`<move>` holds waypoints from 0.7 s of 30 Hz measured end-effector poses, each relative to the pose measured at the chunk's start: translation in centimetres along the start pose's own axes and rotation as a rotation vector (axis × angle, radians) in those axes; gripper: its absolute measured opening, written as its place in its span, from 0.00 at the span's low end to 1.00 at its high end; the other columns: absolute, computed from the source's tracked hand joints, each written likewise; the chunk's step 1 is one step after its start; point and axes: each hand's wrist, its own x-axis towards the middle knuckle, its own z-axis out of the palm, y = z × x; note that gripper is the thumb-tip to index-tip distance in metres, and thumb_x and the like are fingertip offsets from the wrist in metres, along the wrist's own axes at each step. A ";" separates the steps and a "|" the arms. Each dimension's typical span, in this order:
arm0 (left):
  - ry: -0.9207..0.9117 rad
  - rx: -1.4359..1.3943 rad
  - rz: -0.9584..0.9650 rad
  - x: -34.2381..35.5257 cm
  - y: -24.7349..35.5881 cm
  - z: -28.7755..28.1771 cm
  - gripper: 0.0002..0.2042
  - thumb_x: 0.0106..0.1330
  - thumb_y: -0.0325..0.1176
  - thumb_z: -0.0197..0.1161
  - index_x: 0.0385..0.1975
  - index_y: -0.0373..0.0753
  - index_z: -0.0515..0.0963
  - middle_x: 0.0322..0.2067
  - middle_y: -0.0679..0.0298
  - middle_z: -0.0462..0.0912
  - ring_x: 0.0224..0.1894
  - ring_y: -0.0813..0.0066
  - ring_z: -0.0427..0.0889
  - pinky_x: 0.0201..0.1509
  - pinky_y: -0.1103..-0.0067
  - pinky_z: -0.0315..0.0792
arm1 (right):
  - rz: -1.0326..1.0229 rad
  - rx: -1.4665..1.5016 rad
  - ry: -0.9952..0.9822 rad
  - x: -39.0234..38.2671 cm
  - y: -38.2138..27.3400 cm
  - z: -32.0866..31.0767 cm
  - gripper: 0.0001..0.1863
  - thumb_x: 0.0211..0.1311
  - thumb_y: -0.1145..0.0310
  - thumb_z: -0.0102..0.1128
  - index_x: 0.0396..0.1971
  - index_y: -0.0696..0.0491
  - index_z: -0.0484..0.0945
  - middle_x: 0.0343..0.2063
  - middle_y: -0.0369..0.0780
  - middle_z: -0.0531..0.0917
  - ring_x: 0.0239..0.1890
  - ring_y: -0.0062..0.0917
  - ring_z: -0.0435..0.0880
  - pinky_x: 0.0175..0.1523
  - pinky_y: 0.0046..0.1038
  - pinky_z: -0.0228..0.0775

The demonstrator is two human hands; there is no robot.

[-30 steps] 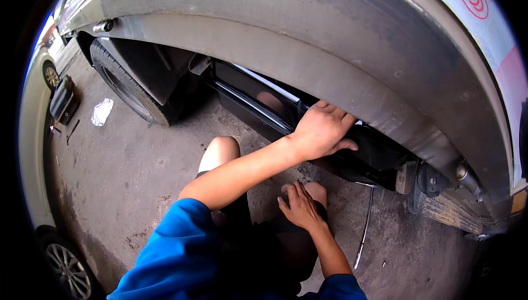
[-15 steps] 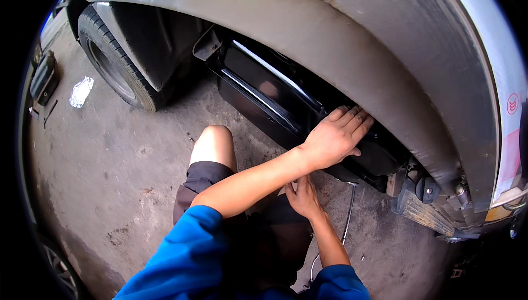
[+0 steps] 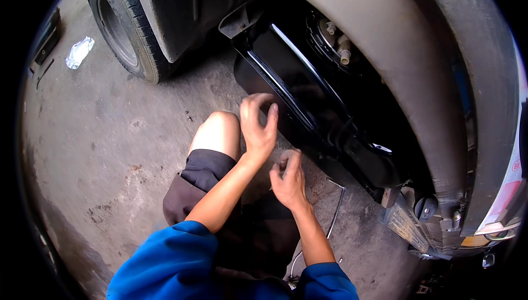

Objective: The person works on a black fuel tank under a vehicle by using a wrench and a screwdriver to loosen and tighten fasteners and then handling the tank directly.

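Hovering right hand (image 3: pixel 289 182): to the right of the bare knee (image 3: pixel 220 129), fingers curled in with the thumb close by; whether anything is pinched there I cannot tell.
Left hand (image 3: pixel 258 127): farther forward, thumb and fingers apart, nothing seen between them; it overlaps the near side of the black tank (image 3: pixel 300 74) in view, contact unclear.
Thin metal bar (image 3: pixel 336 212): lying on the floor (image 3: pixel 137 129), right of the right hand.
Tank position: beneath the vehicle's side panel (image 3: pixel 396 52), long side toward the person.
Tank weight: probably heavy and awkward for its length; any liquid inside is not visible.
Tank shell: looks stiff, likely to dent rather than bend.
Tank surface: glossy and smooth, so the flat faces are probably slippery.
Tank hold: best judged as palms underneath, near both ends; the seam lip (image 3: pixel 280 94) offers fingers an edge, perhaps a sharp one.
Pale pipe fittings (image 3: pixel 345 52): beyond the tank's upper edge; seemingly fragile, poor handholds.
Tyre (image 3: pixel 140 30): farther off, left of the tank.
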 end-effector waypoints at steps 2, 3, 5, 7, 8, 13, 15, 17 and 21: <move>0.124 -0.121 -0.474 1.2 -7.1 0.4 0.23 0.63 0.34 0.69 0.54 0.31 0.70 0.49 0.56 0.77 0.50 0.64 0.77 0.51 0.74 0.72 | -0.213 0.090 -0.045 2.1 -2.9 1.5 0.15 0.53 0.82 0.53 0.41 0.61 0.62 0.34 0.50 0.72 0.40 0.48 0.75 0.45 0.44 0.68; 0.072 -0.248 -0.645 1.9 -8.4 -0.1 0.28 0.63 0.39 0.69 0.57 0.31 0.67 0.49 0.56 0.77 0.51 0.64 0.77 0.51 0.73 0.72 | -0.168 0.105 -0.110 3.0 -3.7 1.9 0.16 0.53 0.82 0.53 0.42 0.60 0.62 0.35 0.51 0.71 0.40 0.49 0.75 0.44 0.45 0.68; -0.186 -0.700 -0.964 3.1 -9.0 -0.1 0.37 0.64 0.53 0.67 0.63 0.31 0.62 0.51 0.56 0.77 0.51 0.66 0.77 0.51 0.71 0.73 | 0.021 0.031 -0.136 6.9 -0.6 1.3 0.17 0.53 0.81 0.53 0.42 0.61 0.61 0.37 0.51 0.71 0.41 0.49 0.75 0.45 0.44 0.68; -0.315 -0.964 -0.996 2.2 -9.2 1.0 0.40 0.61 0.58 0.66 0.63 0.33 0.63 0.51 0.59 0.77 0.50 0.68 0.77 0.49 0.72 0.75 | 0.127 0.022 -0.115 7.6 0.4 2.3 0.17 0.54 0.81 0.53 0.43 0.60 0.61 0.38 0.52 0.71 0.40 0.49 0.75 0.45 0.43 0.68; -0.292 -0.976 -1.005 1.7 -9.1 1.4 0.40 0.60 0.59 0.65 0.62 0.33 0.63 0.51 0.60 0.77 0.50 0.69 0.78 0.48 0.72 0.75 | 0.123 0.032 -0.099 7.6 0.6 2.6 0.17 0.54 0.80 0.53 0.43 0.60 0.61 0.38 0.52 0.71 0.40 0.49 0.75 0.45 0.43 0.68; -0.299 -0.778 -0.902 0.8 -11.3 2.5 0.47 0.56 0.67 0.64 0.63 0.32 0.61 0.52 0.57 0.75 0.51 0.66 0.76 0.52 0.70 0.72 | 0.029 -0.074 -0.048 7.3 0.1 4.1 0.15 0.55 0.79 0.55 0.40 0.58 0.62 0.35 0.45 0.71 0.31 0.35 0.74 0.40 0.36 0.68; -0.283 -0.796 -0.910 0.7 -12.0 2.4 0.46 0.58 0.64 0.65 0.64 0.32 0.60 0.53 0.56 0.74 0.54 0.64 0.74 0.55 0.70 0.70 | -0.095 -0.121 -0.113 7.4 -3.0 4.7 0.14 0.57 0.76 0.59 0.38 0.57 0.64 0.33 0.43 0.73 0.29 0.35 0.76 0.36 0.38 0.69; -0.226 -0.885 -0.861 0.5 -13.5 2.5 0.42 0.60 0.62 0.64 0.63 0.33 0.61 0.53 0.58 0.74 0.53 0.68 0.74 0.55 0.73 0.70 | -0.341 -0.044 -0.124 8.5 -6.6 6.0 0.10 0.55 0.73 0.63 0.26 0.54 0.68 0.20 0.39 0.73 0.23 0.35 0.76 0.29 0.37 0.68; -0.175 -1.201 -0.946 0.1 -12.5 3.0 0.31 0.63 0.58 0.63 0.56 0.40 0.69 0.46 0.70 0.77 0.45 0.82 0.75 0.49 0.81 0.69 | -0.529 0.045 -0.278 11.3 -11.5 8.4 0.16 0.53 0.70 0.66 0.16 0.55 0.67 0.13 0.40 0.72 0.15 0.33 0.74 0.24 0.34 0.66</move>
